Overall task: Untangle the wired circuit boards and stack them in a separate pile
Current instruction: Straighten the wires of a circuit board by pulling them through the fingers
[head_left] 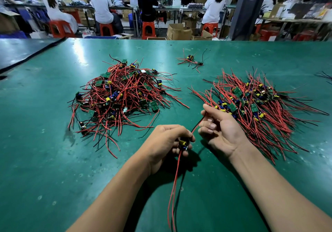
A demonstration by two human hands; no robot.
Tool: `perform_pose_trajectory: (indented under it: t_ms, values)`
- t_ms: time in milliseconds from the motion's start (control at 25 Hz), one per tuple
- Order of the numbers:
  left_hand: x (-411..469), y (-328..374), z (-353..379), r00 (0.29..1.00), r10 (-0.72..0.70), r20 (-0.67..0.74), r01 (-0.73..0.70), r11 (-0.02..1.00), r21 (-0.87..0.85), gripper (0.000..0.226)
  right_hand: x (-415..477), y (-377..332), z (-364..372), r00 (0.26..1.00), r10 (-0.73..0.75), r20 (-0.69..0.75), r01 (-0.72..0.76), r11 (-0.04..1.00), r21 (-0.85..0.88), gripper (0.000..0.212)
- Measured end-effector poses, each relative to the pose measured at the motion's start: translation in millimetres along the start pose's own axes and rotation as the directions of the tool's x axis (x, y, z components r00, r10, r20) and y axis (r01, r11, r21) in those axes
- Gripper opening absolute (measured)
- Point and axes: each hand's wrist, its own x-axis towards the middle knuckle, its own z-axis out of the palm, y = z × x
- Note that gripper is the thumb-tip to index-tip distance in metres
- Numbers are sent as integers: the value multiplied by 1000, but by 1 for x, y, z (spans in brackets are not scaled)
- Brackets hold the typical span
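Red-wired circuit board [183,143] sits in left hand [167,142], right hand [219,129] pinching its wire [197,124].

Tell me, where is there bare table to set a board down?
Bare table lies near-left, between the left pile and the left hand, and in the narrow strip between the piles. Crowded: around the right hand, beside the right pile.

Left hand [168,142] curled in a grip, right hand [220,130] palm-up, pinching

A green desk [53,159] carries a tangled pile [118,95] at left, a combed pile [255,106] at right, and a small cluster [191,60] behind.
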Motion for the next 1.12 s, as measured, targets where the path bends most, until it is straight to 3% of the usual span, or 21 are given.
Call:
perform_pose_trajectory:
  t_ms: [120, 280, 560, 680, 760, 880, 960, 1120]
  values:
    - [2, -2, -3, 1000, -13, 6, 13, 1000, -9, 20, 0, -2, 0, 1000, -11, -24, 12, 998, 59, 20]
    - [1, -1, -3, 1000, -11, 29, 11, 1000, -3, 11, 1, -3, 1, 996, 13, -88, -3, 994, 111, 36]
    - [-1, 1, -6, 996, -49, 79, 50, 999, -4, 11, 3, -5, -2, 994, 47, -103, -33, 990, 140, 41]
    - [-1, 1, -7, 997, -55, 53, 57, 998, -30, 11, 3, -1, -2, 996, -29, -86, 27, 999, -26, 34]
    - [2, 0, -7, 999, -43, 0, 43, 996, -83, 11, -2, 5, -2, 997, -66, 32, 72, 967, -243, 35]
    - [5, -3, -6, 998, -9, -66, -2, 986, -168, 13, -10, 23, 1, 972, 5, 235, 117, 858, -500, 31]
    - [5, -3, -6, 997, 2, -81, -15, 986, -166, 18, -12, 30, 4, 971, 16, 237, 119, 828, -548, 26]
    - [2, -4, -6, 999, 34, -30, -35, 998, -43, 30, -7, 24, 0, 984, -102, 149, 168, 816, -553, 22]
